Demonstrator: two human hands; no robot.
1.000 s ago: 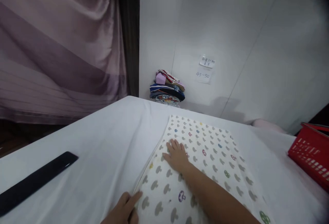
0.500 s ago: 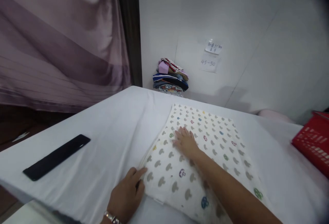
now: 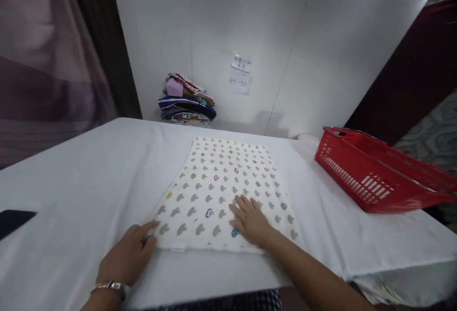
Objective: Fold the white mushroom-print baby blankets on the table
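A folded white cloth [image 3: 221, 185] printed with grey and coloured mushroom shapes lies flat on the white-covered table [image 3: 89, 173]. My right hand [image 3: 252, 220] rests palm down on the cloth's near right part, fingers spread. My left hand [image 3: 130, 251], with a metal bracelet at the wrist, lies on the table at the cloth's near left corner, its fingertips touching the edge. Neither hand grips anything.
A red plastic basket [image 3: 374, 170] stands at the table's right side. A stack of folded clothes [image 3: 187, 104] sits against the back wall under two paper notes [image 3: 240, 73]. A black flat object [image 3: 14, 220] lies at the left edge. A curtain hangs left.
The view swung to the right, bringing the red basket fully into sight. My right hand slid back along the cloth toward its near edge; my left hand stayed at the near left corner.
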